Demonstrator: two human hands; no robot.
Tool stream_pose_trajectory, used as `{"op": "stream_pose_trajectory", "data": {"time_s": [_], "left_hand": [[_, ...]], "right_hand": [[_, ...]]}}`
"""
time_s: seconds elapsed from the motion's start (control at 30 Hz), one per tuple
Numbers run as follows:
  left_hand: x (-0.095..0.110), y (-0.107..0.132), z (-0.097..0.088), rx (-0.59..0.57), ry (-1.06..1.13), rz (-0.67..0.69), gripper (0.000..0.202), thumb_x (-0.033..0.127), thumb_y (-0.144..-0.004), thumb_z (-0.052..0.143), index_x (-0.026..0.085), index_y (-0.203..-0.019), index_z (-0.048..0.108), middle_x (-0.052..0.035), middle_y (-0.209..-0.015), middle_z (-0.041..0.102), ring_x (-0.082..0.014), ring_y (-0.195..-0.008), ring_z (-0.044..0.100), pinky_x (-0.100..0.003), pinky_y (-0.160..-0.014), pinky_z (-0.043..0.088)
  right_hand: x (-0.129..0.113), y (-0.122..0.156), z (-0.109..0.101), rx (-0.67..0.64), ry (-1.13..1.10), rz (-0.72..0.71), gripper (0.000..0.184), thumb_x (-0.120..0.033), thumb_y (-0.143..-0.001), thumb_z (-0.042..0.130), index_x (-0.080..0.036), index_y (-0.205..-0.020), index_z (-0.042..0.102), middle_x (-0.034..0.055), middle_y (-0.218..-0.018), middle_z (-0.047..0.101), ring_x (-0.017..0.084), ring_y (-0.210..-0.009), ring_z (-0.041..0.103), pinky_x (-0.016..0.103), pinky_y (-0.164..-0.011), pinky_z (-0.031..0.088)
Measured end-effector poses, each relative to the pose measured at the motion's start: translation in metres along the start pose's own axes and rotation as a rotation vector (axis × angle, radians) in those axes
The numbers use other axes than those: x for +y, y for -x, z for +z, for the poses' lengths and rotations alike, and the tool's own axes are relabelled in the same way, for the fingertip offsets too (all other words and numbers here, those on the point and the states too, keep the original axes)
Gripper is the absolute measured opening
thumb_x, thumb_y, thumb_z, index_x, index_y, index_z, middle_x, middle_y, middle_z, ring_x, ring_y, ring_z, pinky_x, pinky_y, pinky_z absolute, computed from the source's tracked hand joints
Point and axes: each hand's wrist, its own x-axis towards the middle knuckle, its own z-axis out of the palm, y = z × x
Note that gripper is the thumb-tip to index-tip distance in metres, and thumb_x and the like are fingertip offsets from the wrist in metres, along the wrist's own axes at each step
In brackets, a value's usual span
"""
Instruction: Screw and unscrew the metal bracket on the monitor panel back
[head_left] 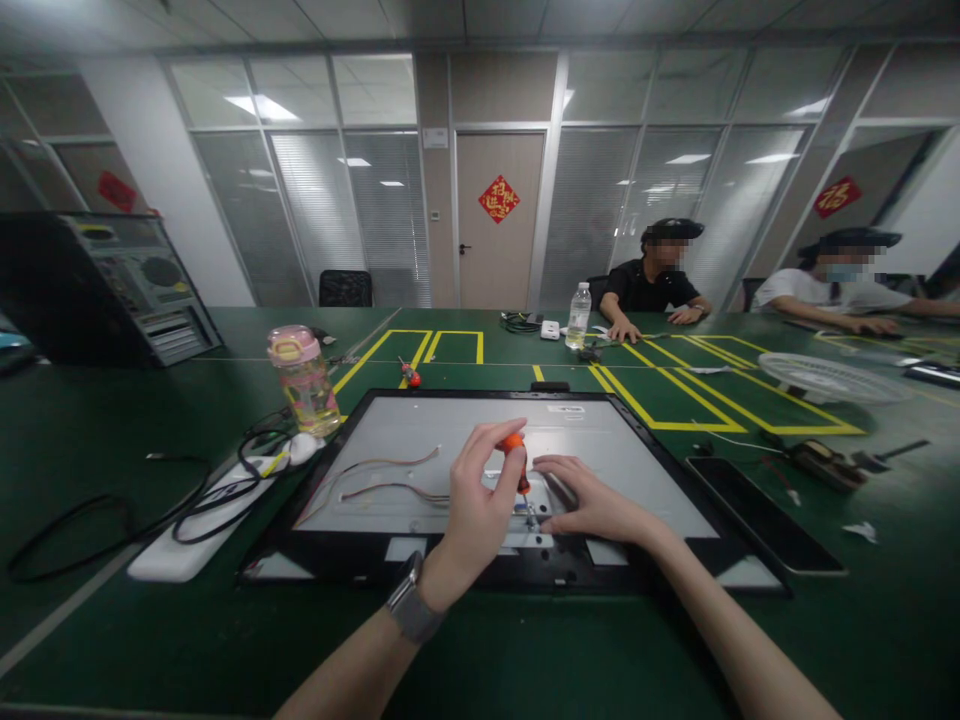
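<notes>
My left hand [484, 490], with a grey watch at its wrist, grips a screwdriver [516, 462] with an orange and black handle. The screwdriver stands nearly upright, its tip down at a small metal part [531, 522] near the front of a flat monitor panel [637, 460]. Close beside the tip, my right hand [589, 500] rests on the panel with thumb and fingers apart. Exactly what its fingertips touch is hard to see. The panel lies flat, grey with a black frame, and thin wires [390, 490] run across its left half.
Left of the panel are a white power strip [187, 535], black cables [97, 500] and a pink-lidded bottle [304, 380]. A black phone-like slab [765, 510] lies to the right. A water bottle [578, 318] stands farther back. Two people [652, 285] sit across the green table [600, 660].
</notes>
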Motion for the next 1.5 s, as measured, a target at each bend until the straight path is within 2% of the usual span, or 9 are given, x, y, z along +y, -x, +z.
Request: {"op": "stream_pose_trajectory", "data": {"time_s": [0.23, 0.37, 0.53, 0.67, 0.8, 0.93, 1.07, 1.37, 1.5], "left_hand": [[0.0008, -0.0006, -0.0003, -0.037, -0.004, -0.011, 0.025, 0.019, -0.096, 0.048, 0.022, -0.112, 0.067, -0.0068, -0.105, 0.067, -0.0177, -0.098, 0.062, -0.031, -0.086, 0.049], [-0.0009, -0.0005, -0.0006, -0.018, -0.037, 0.013, 0.021, 0.019, -0.092, 0.057, 0.023, -0.109, 0.069, -0.0036, -0.096, 0.064, -0.0161, -0.090, 0.061, -0.029, -0.084, 0.049], [0.0005, -0.0008, -0.0016, -0.039, -0.023, 0.025, 0.026, 0.016, -0.094, 0.051, 0.023, -0.114, 0.067, -0.0055, -0.105, 0.065, -0.0169, -0.097, 0.061, -0.029, -0.085, 0.049], [0.0022, -0.0010, -0.0014, -0.011, -0.061, 0.049, 0.021, 0.017, -0.090, 0.059, 0.023, -0.107, 0.070, -0.0031, -0.095, 0.062, -0.0153, -0.088, 0.060, -0.027, -0.081, 0.049], [0.0016, -0.0012, -0.0015, -0.049, -0.039, 0.045, 0.027, 0.015, -0.094, 0.050, 0.023, -0.114, 0.067, -0.0051, -0.104, 0.064, -0.0158, -0.096, 0.061, -0.028, -0.085, 0.049], [-0.0001, -0.0009, -0.0015, -0.019, -0.071, 0.045, 0.023, 0.018, -0.092, 0.056, 0.022, -0.111, 0.068, -0.0041, -0.097, 0.062, -0.0163, -0.091, 0.061, -0.029, -0.083, 0.050], [-0.0006, 0.0000, -0.0016, -0.058, -0.058, 0.049, 0.029, 0.015, -0.094, 0.050, 0.023, -0.117, 0.065, -0.0056, -0.107, 0.063, -0.0175, -0.099, 0.061, -0.031, -0.087, 0.049], [0.0004, -0.0011, -0.0017, -0.059, -0.073, 0.078, 0.026, 0.013, -0.092, 0.052, 0.023, -0.112, 0.066, -0.0042, -0.101, 0.063, -0.0158, -0.094, 0.060, -0.029, -0.084, 0.048], [0.0004, -0.0007, -0.0020, -0.004, -0.097, 0.080, 0.019, 0.016, -0.088, 0.060, 0.022, -0.104, 0.068, -0.0017, -0.090, 0.058, -0.0144, -0.083, 0.059, -0.027, -0.078, 0.048]], "right_hand": [[-0.0015, 0.0000, 0.0004, 0.004, -0.004, 0.011, 0.070, -0.047, -0.071, 0.079, -0.022, -0.130, 0.054, 0.0121, -0.141, 0.048, 0.033, -0.133, 0.038, 0.049, -0.114, 0.031], [-0.0022, -0.0004, 0.0004, 0.006, -0.005, 0.004, 0.071, -0.048, -0.070, 0.080, -0.022, -0.131, 0.054, 0.0119, -0.139, 0.049, 0.033, -0.132, 0.040, 0.050, -0.113, 0.033], [-0.0031, -0.0004, -0.0003, 0.007, -0.003, 0.011, 0.070, -0.047, -0.070, 0.080, -0.021, -0.130, 0.055, 0.0126, -0.141, 0.048, 0.033, -0.132, 0.039, 0.049, -0.113, 0.032], [-0.0028, -0.0007, -0.0005, 0.005, 0.000, 0.000, 0.072, -0.046, -0.070, 0.080, -0.022, -0.132, 0.053, 0.0125, -0.140, 0.048, 0.033, -0.132, 0.040, 0.050, -0.113, 0.032], [-0.0029, -0.0010, -0.0005, 0.001, 0.008, 0.012, 0.074, -0.047, -0.070, 0.080, -0.019, -0.132, 0.053, 0.0137, -0.141, 0.048, 0.034, -0.132, 0.040, 0.050, -0.113, 0.031], [-0.0034, -0.0011, -0.0005, -0.002, 0.004, 0.011, 0.073, -0.046, -0.070, 0.079, -0.020, -0.133, 0.052, 0.0132, -0.141, 0.048, 0.034, -0.133, 0.039, 0.050, -0.113, 0.031], [-0.0036, -0.0011, -0.0004, -0.001, 0.002, 0.015, 0.072, -0.045, -0.070, 0.080, -0.020, -0.132, 0.053, 0.0131, -0.141, 0.048, 0.034, -0.132, 0.039, 0.049, -0.113, 0.032], [-0.0042, -0.0008, -0.0001, 0.007, -0.008, 0.002, 0.071, -0.041, -0.070, 0.081, -0.019, -0.132, 0.054, 0.0128, -0.140, 0.049, 0.033, -0.132, 0.040, 0.047, -0.113, 0.032], [-0.0033, -0.0013, 0.0002, 0.008, 0.002, -0.007, 0.071, -0.039, -0.070, 0.081, -0.020, -0.132, 0.053, 0.0128, -0.140, 0.049, 0.032, -0.131, 0.040, 0.048, -0.113, 0.032]]}}
